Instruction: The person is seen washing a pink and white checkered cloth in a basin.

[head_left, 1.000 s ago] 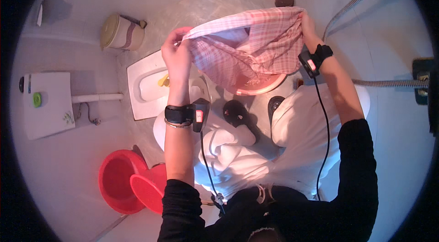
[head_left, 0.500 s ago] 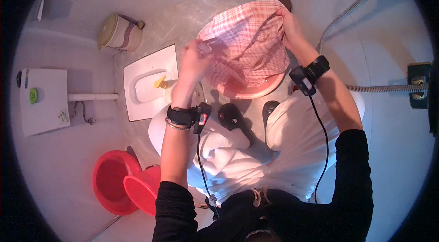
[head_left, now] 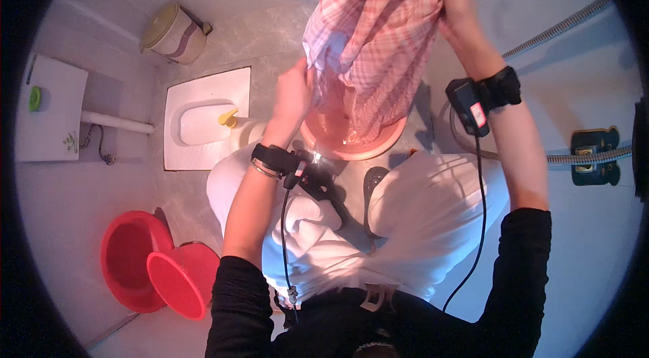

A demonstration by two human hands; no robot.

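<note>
A pink-and-white checked cloth (head_left: 378, 33), perhaps a garment, hangs raised between my two hands. Its lower end reaches down into a pink basin (head_left: 358, 154) on the floor, where some water glints. My right hand (head_left: 463, 10) grips the cloth's upper right part, fingers closed round a bunched fold. My left hand (head_left: 295, 91) is lower, closed on the cloth's left edge beside the basin. The fingertips of both hands are partly hidden by the fabric.
Left of the basin lies a white squat toilet (head_left: 236, 81), with a yellow pump top (head_left: 228, 118) before it. A lidded bin (head_left: 177, 33) stands behind. Two red basins (head_left: 128, 290) are at lower left. A metal hose (head_left: 561, 30) runs along the right wall.
My right hand has lifted the cloth higher and farther away, stretching it out above the basin. The left hand stays at its left edge. The whole view has shifted slightly.
</note>
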